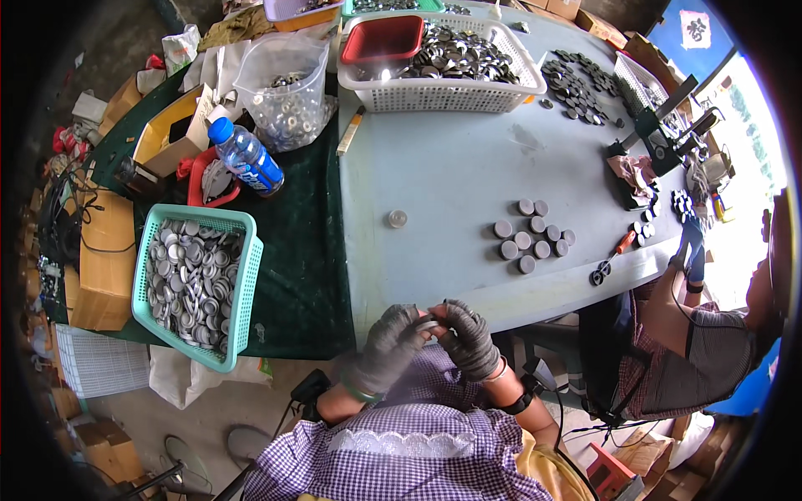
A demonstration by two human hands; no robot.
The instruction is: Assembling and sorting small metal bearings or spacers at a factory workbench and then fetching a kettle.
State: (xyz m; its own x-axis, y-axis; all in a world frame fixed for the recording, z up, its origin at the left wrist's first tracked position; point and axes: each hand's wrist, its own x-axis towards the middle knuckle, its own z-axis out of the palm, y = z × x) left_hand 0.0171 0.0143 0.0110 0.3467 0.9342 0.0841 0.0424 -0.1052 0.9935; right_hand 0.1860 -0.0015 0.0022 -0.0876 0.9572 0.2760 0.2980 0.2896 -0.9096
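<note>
Right at the near edge of the bench (451,159), my left hand (388,338) and right hand (468,334) meet, fingers curled in, pinching a small round disc (428,324) between the fingertips. Ahead, grey benchtop gives me open room up to a little clear cup (397,219). Over to the right, a cluster of grey discs (523,240) stands back from the front edge; on my left, a green basket (245,294) sits by the dark cloth's (296,275) near edge.

Disc (427,325) partly hidden by hands (391,341)
</note>
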